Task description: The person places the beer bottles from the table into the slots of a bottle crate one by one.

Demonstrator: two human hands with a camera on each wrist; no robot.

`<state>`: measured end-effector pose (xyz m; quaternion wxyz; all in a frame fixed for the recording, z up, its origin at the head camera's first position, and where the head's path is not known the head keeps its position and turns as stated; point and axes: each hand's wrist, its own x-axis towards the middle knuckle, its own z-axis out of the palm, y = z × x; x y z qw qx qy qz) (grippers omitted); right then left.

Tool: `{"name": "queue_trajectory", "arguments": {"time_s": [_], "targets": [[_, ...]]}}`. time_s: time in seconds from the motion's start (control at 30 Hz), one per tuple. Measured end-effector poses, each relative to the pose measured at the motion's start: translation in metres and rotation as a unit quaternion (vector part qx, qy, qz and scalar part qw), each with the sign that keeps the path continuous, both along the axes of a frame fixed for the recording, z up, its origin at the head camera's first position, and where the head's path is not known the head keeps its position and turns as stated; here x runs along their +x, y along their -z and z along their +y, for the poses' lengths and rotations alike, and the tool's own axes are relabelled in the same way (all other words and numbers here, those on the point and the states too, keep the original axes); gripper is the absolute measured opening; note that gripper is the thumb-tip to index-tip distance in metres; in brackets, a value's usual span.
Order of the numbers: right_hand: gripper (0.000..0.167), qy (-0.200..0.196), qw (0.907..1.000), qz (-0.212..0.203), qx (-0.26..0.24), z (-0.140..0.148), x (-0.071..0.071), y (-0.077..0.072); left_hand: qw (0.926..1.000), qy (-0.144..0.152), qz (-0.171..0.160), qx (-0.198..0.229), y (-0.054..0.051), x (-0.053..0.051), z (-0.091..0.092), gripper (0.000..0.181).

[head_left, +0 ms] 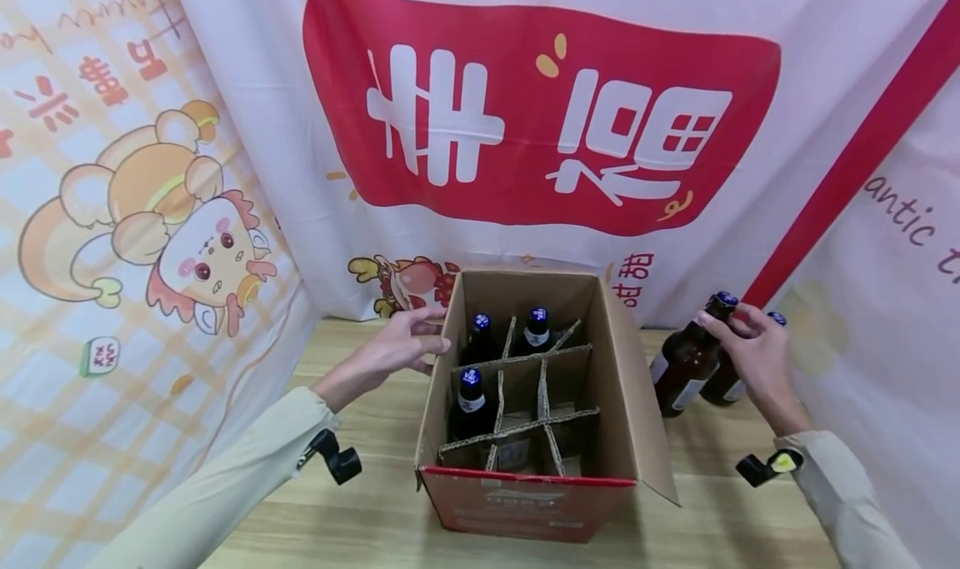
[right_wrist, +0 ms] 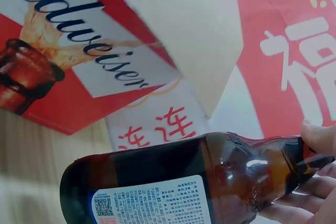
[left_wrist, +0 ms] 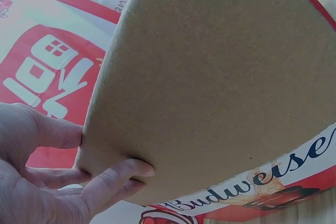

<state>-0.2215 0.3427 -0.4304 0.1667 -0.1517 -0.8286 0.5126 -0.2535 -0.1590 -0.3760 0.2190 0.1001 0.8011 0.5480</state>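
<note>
An open cardboard box (head_left: pixel 525 502) with cardboard dividers holds several blue-capped bottles, among them a front-left bottle (head_left: pixel 471 406). The left hand (head_left: pixel 393 348) touches the box's left side; in the left wrist view the fingers of the left hand (left_wrist: pixel 68 171) lie on the brown flap (left_wrist: pixel 210 77) near its corner, thumb at the edge. To the right of the box, the right hand (head_left: pixel 757 356) pinches the neck of a brown bottle (head_left: pixel 684 369). In the right wrist view that bottle (right_wrist: pixel 152 182) shows a white printed label, with the right hand (right_wrist: pixel 310 182) at its neck.
Another brown bottle (head_left: pixel 726 383) stands just behind and right of the held one. The box's right flap (head_left: pixel 648 402) hangs outward toward the bottles. Printed cloth (head_left: pixel 540 119) rises behind and at both sides of the wooden table (head_left: pixel 352 502).
</note>
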Motion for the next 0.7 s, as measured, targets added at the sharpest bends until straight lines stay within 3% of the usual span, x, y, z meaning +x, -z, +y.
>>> {"name": "queue_trajectory", "arguments": {"time_s": [0.2, 0.3, 0.43, 0.7], "targets": [[0.068, -0.007, 0.9994, 0.033, -0.003, -0.005, 0.002, -0.022, 1.0000, 0.001, 0.001, 0.003, 0.000, 0.000, 0.000, 0.070], [0.053, -0.025, 0.9985, 0.049, 0.002, -0.010, 0.004, -0.032, 1.0000, 0.003, 0.003, 0.002, 0.001, 0.000, -0.001, 0.070], [0.039, -0.049, 0.9957, 0.065, 0.044, -0.017, 0.008, -0.046, 1.0000, 0.006, 0.004, 0.000, 0.002, -0.001, -0.001, 0.071], [0.049, -0.041, 0.9867, 0.096, 0.125, -0.036, 0.017, -0.079, 1.0000, 0.004, 0.001, -0.003, 0.001, -0.002, -0.001, 0.070]]}}
